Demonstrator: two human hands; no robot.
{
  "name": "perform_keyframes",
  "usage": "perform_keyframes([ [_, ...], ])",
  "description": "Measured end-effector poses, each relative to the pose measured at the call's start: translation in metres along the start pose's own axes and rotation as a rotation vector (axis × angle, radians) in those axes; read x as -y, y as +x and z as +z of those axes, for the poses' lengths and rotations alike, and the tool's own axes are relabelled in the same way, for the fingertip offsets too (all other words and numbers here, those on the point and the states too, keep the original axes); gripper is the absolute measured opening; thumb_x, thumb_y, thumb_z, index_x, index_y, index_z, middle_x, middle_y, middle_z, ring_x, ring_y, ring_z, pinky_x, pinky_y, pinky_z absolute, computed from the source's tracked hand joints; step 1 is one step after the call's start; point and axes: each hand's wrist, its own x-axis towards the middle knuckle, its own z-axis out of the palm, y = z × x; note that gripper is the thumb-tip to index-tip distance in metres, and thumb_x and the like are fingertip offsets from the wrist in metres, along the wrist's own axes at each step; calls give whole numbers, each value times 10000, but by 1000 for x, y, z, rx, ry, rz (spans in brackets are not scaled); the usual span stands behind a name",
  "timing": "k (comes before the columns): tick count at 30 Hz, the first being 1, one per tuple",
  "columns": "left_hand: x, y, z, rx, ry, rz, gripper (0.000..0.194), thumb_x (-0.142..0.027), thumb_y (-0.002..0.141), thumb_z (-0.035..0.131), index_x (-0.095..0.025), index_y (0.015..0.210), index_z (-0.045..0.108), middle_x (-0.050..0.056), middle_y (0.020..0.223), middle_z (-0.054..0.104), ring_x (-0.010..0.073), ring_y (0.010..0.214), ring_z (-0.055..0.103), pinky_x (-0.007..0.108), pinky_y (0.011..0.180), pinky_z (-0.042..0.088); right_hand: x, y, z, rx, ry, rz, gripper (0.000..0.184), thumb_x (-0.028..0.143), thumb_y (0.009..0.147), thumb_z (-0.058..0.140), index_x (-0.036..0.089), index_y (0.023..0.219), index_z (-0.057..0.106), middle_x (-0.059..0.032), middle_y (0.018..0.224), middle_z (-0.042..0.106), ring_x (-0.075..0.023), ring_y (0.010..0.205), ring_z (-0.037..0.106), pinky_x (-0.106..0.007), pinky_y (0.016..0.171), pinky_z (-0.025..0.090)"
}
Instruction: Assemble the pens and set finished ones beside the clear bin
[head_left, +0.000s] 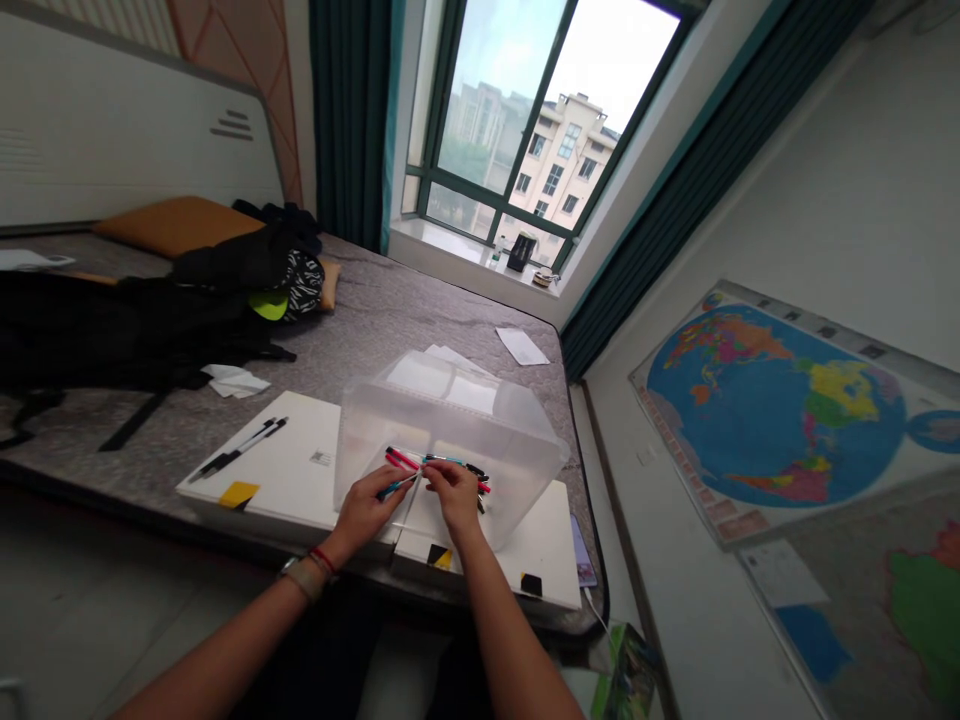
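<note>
A clear plastic box [517,455] lies with its open side toward me on white cardboard boxes [300,430]. Both hands are at its opening. My left hand [369,512] is closed on a thin pen with a blue end [388,491]. The fingers of my right hand [454,492] pinch together at the pen's other end; whether they grip it or a small part of it is hidden. Around my fingers lie a red pen [402,459], a black and teal pen [477,469] and other pens partly covered by my right hand. Two black-and-white pens [244,447] rest on the left cardboard box.
The boxes stand on a grey mattress [375,290]. Crumpled tissue [235,381], a black bag [135,330] and an orange cushion [180,225] lie to the left. A phone [582,552] with a cable is at the right edge. A wall map [780,400] hangs at right.
</note>
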Motion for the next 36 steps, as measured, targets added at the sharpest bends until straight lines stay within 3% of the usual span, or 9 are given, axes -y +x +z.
perform_keyframes([
  [10,4,0,0,-8,-25,23,242,-322,903,577,-248,1094,706,53,1067,707,200,1018,655,322,892,534,10,-7,19,-50,-71,-44,234,379,745,723,182,867,758,-60,867,736,-212,749,671,-301,563,584],
  [18,8,-3,1,1,11,-4,257,-360,909,563,-253,1102,695,54,1086,709,206,1020,655,343,913,524,17,-12,22,16,-315,-165,180,327,799,660,212,891,763,-46,882,731,-208,830,664,-301,680,567],
  [25,8,-3,-1,-7,1,-30,277,-406,907,544,-231,1063,691,68,1076,716,214,1012,658,354,913,524,13,-8,24,-26,-185,-44,258,397,751,695,180,876,754,-69,895,735,-214,781,672,-310,604,593],
  [30,6,-3,-2,-5,1,-35,276,-409,898,553,-233,1052,699,68,1063,722,214,993,666,350,896,528,9,-9,25,-17,-226,-27,266,402,735,711,173,863,753,-69,845,732,-210,741,668,-316,594,594],
  [36,3,-2,-3,-20,-19,-57,277,-409,890,570,-223,1047,704,58,1058,728,201,983,672,316,883,521,13,-12,20,13,-266,-66,420,399,753,719,214,1130,705,-78,1045,722,-207,811,673,-330,656,588],
])
